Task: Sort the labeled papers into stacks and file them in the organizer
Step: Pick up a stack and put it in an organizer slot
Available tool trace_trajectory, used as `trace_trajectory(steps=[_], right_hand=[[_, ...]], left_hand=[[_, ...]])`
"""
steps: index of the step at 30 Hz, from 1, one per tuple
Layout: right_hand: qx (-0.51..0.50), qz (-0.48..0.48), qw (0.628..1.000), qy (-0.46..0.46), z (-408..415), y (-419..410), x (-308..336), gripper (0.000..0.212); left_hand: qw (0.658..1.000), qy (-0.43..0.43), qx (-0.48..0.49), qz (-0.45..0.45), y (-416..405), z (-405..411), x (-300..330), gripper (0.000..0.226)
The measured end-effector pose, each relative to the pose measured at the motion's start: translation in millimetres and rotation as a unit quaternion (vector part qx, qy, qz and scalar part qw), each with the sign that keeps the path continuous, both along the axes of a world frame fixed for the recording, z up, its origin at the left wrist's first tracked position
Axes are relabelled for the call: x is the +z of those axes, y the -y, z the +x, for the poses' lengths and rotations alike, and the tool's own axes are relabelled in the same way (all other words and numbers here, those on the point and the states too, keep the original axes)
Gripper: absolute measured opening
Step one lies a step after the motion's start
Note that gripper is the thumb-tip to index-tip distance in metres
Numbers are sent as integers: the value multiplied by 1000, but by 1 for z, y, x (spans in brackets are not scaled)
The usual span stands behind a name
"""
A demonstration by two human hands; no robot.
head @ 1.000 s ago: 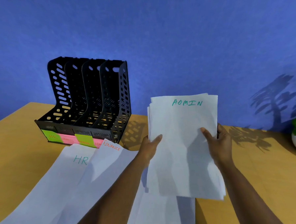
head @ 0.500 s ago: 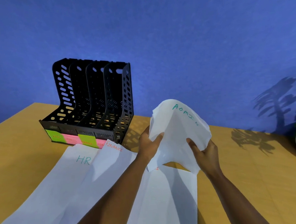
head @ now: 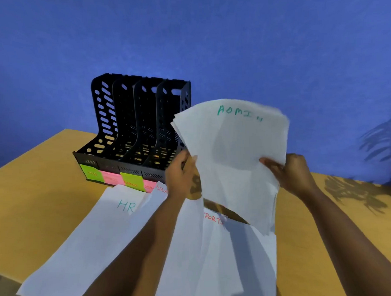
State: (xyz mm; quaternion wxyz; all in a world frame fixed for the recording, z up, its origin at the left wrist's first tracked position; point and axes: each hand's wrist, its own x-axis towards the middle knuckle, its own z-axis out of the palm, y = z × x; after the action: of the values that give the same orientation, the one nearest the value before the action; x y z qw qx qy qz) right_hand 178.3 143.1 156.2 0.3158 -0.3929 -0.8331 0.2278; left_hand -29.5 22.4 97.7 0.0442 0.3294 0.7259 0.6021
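A stack of white sheets marked ADMIN (head: 233, 150) is held upright above the table, just right of the black organizer (head: 141, 132). My left hand (head: 182, 175) grips its left edge and my right hand (head: 291, 172) grips its right edge. The organizer has several slots, with green and pink labels along its front. Flat on the table lie the HR stack (head: 86, 239), the FINANCE stack (head: 156, 195) partly under my left arm, and the REPORTS stack (head: 220, 259).
The wooden table (head: 34, 201) runs to a blue wall behind. A plant's shadow (head: 355, 193) falls on the table's right side and on the wall.
The ADMIN stack bent and dipped toward the table, then came back up and flattened. It now stands higher and closer to the organizer's right side, both hands still gripping its edges.
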Motion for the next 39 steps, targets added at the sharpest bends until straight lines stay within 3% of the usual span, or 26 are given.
trace_trajectory(steps=[2, 4, 8, 11, 14, 20, 24, 36, 39], right_hand=[[-2, -33, 999, -27, -11, 0, 14, 41], [-7, -69, 996, -63, -23, 1, 25, 40], [-15, -102, 987, -125, -59, 12, 41, 35], [-13, -109, 983, -146, -97, 25, 48, 22], [-14, -83, 986, -145, -136, 42, 49, 29], [-23, 88, 993, -75, -196, 65, 37, 24], [-16, 141, 990, 5, -223, 61, 26, 50], [-61, 144, 986, 66, -262, 51, -40, 64], [-65, 73, 995, 25, -268, 53, -54, 57]], left_hand=[[995, -73, 72, -10, 20, -22, -12, 33], [982, -120, 129, -75, 39, -44, -23, 41], [922, -178, 92, -331, 63, -81, -38, 72], [889, -193, 66, -409, 71, -94, -43, 80], [869, -218, 49, -442, 74, -105, -44, 82], [853, -229, 34, -468, 70, -124, -50, 88], [852, -219, 35, -474, 69, -125, -57, 92], [840, -198, -9, -506, 72, -126, -49, 100], [844, -190, -12, -501, 71, -127, -51, 103]])
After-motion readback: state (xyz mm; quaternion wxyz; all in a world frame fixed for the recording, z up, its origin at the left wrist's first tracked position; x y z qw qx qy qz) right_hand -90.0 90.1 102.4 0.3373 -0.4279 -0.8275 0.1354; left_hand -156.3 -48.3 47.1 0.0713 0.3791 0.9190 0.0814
